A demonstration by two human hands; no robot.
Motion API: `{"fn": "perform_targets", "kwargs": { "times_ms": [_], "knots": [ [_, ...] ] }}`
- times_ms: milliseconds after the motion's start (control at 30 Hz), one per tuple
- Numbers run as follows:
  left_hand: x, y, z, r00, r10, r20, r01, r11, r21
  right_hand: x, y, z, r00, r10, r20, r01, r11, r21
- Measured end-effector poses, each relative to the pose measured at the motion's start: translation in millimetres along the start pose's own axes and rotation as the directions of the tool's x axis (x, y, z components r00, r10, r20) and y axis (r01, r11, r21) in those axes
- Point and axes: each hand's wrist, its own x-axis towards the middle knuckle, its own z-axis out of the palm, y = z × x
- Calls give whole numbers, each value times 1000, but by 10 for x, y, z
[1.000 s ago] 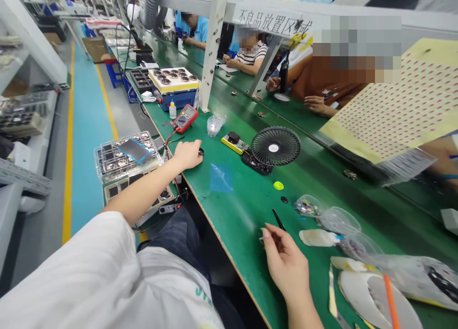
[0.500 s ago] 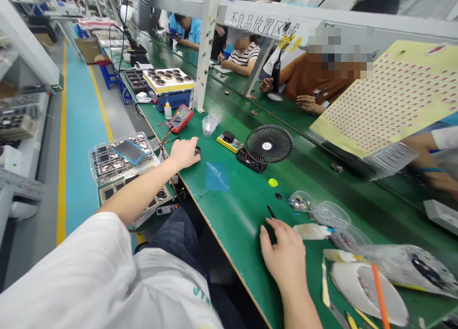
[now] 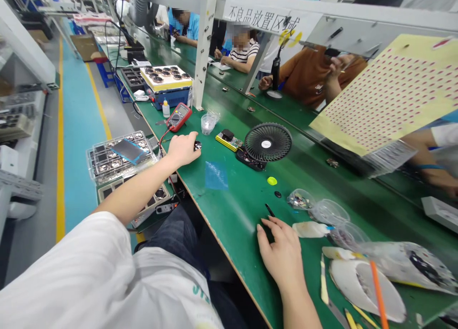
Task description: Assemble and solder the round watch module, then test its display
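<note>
My left hand (image 3: pixel 182 149) is closed around a small round black part with a shiny face (image 3: pixel 197 146), held at the near table edge by the red multimeter (image 3: pixel 179 117). Most of that part is covered by the fingers. My right hand (image 3: pixel 281 245) rests on the green table with thumb and fingers apart. A thin black tool (image 3: pixel 269 210), perhaps tweezers, sticks out beyond its fingertips; whether they touch it is hidden. Between the hands lies a blue film sheet (image 3: pixel 216 175). Farther back are a black desk fan (image 3: pixel 268 143) and a yellow-edged circuit device (image 3: pixel 229 140).
Left of the table are clear trays of round parts (image 3: pixel 119 155). Near my right hand stand plastic cups of small parts (image 3: pixel 299 199), a white bottle (image 3: pixel 310 229) and an orange stick (image 3: pixel 378 293). A white post (image 3: pixel 204 47) rises at the back. Other people sit across the bench.
My left hand has turned slightly, so more of the round part's shiny face shows. My right hand has barely shifted. Across the bench, a person in brown has raised a hand.
</note>
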Motion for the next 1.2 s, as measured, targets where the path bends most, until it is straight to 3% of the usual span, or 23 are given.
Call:
{"fn": "perform_targets", "kwargs": {
  "times_ms": [133,233,333,500,633,767,833,1200],
  "knots": [
    [-103,-154,60,997,-70,-26,65,983,-171,-9,3,10,1000,1,-1,-1,1000,4],
    [-167,-246,88,990,-135,-38,110,918,-381,-7,-6,4,1000,-15,-9,15,1000,-13],
    [-212,-285,41,985,-170,18,143,760,-634,-1,-11,-6,999,-34,-18,34,999,-27],
    [-429,-196,-185,989,-81,123,146,405,-903,5,18,2,999,-46,-13,45,999,-30],
    [-721,-23,-294,989,-25,147,149,202,-968,8,39,15,997,-68,-30,67,997,-38],
    [-935,119,-334,977,76,197,207,-154,-966,7,37,12,995,-88,-39,86,995,-46],
    [-1003,169,-358,971,126,205,234,-287,-929,3,31,12,996,-85,-39,83,995,-48],
    [-1152,365,-505,961,176,215,272,-439,-856,-11,41,20,999,-32,12,32,999,-26]
  ]
}}
